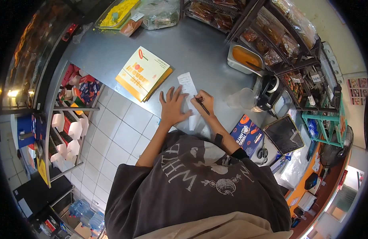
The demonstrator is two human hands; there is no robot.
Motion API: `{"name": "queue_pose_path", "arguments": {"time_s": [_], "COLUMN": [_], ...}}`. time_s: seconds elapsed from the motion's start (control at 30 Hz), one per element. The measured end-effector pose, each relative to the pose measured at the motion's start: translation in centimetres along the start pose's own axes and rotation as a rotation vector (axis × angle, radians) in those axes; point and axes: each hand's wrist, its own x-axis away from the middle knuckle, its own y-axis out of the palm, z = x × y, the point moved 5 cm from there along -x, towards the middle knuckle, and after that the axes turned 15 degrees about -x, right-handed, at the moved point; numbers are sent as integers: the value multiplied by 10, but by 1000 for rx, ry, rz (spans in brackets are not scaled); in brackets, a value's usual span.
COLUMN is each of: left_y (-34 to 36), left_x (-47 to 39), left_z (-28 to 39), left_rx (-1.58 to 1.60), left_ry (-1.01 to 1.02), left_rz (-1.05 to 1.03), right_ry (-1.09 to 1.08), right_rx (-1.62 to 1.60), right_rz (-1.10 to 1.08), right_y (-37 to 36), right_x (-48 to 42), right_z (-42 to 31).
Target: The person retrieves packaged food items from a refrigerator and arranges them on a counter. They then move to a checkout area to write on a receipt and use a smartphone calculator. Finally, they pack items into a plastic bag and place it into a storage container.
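Note:
A long narrow slip of white paper (187, 83) lies on the grey metal counter (199, 47), with handwriting on its upper part and its lower end curling near my body. My left hand (173, 107) rests flat with fingers spread, its fingertips and thumb at the paper's left edge. In my right hand (205, 103) is a dark pen (203, 106), its tip against the paper. Left of the paper sits a stack of flat white and yellow printed food wrappers or boxes (144, 73).
A steel pan of orange sauce (246, 58) stands at the right, near a translucent plastic cup (242, 98). Dark racks (276, 35) hold bagged food. Scissors (262, 153), a tablet (284, 134) and a printed blue flyer (246, 134) lie by my right arm. A glass tray of yellow food (119, 15) is far left.

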Motion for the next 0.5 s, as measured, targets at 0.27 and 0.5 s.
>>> {"name": "queue_pose_path", "arguments": {"time_s": [0.27, 0.5], "left_y": [-1, 0], "left_x": [1, 1], "left_z": [1, 0], "left_rx": [-1, -7], "left_ry": [6, 1], "left_rz": [6, 10], "right_ry": [76, 78], "right_rx": [-4, -114], "right_rz": [34, 52], "right_y": [-3, -7], "right_x": [2, 2], "right_z": [8, 6]}}
